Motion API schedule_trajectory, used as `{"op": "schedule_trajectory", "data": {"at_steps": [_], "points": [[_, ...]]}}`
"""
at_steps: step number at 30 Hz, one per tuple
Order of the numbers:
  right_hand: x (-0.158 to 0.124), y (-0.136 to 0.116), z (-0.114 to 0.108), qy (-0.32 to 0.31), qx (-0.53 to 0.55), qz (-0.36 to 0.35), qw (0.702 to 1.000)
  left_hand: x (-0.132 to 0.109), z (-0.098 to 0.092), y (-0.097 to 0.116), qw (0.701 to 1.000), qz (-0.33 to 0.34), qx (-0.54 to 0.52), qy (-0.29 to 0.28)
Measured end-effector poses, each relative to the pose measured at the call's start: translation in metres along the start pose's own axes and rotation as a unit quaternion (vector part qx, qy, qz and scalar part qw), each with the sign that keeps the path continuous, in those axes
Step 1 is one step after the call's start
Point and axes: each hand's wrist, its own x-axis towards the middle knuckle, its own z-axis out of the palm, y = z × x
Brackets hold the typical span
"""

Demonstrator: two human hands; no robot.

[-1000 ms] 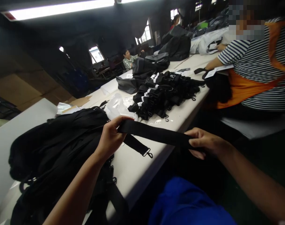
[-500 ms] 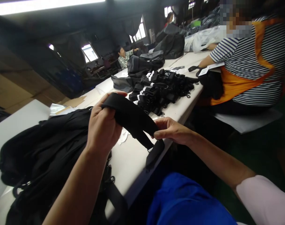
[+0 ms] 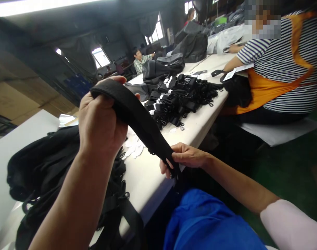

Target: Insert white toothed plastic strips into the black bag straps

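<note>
A wide black webbing strap [image 3: 140, 121] is folded over on itself and stretched slantwise between my two hands. My left hand [image 3: 101, 121] is raised above the table, fingers curled round the folded top of the strap. My right hand [image 3: 181, 158] sits lower, at the table's near edge, pinching the strap's lower end. A heap of black bags and straps [image 3: 51, 166] lies on the white table [image 3: 145, 177] just below my left forearm.
A pile of bundled black straps with metal hooks [image 3: 179, 97] lies further along the table, with dark bags [image 3: 163, 67] behind it. A person in a striped top and orange apron [image 3: 280, 66] sits at the right. Another person sits far back. Clear plastic scraps lie by the heap.
The strap went from stretched flat between my hands to doubled over. My left hand rose with the fold, and my right hand slid down to the strap's lower end at the table edge.
</note>
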Motion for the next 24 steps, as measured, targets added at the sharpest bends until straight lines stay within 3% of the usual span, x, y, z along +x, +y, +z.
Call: {"op": "schedule_trajectory", "data": {"at_steps": [4,7,11,13,16,19,24], "points": [[-0.015,0.007,-0.001,0.074,0.062,-0.025,0.995,0.019,-0.031,-0.016,0.996,0.035,0.069,0.048],[-0.025,0.006,0.001,0.131,0.074,-0.041,0.988,0.023,-0.06,-0.031,0.991,-0.045,0.117,0.042],[-0.03,0.01,0.004,0.206,0.057,-0.016,0.977,0.015,-0.086,-0.052,0.978,-0.181,0.089,0.053],[-0.028,0.015,0.003,0.255,0.038,0.009,0.966,0.011,-0.092,-0.06,0.974,-0.201,0.079,0.073],[-0.026,0.022,-0.002,0.314,0.014,0.043,0.948,0.007,-0.094,-0.067,0.978,-0.175,0.088,0.076],[-0.027,0.025,-0.006,0.307,0.025,0.045,0.95,0.006,-0.09,-0.065,0.98,-0.16,0.094,0.069],[-0.036,0.028,-0.011,0.185,0.044,0.101,0.977,0.007,-0.071,-0.051,0.969,-0.229,0.037,0.09]]}}
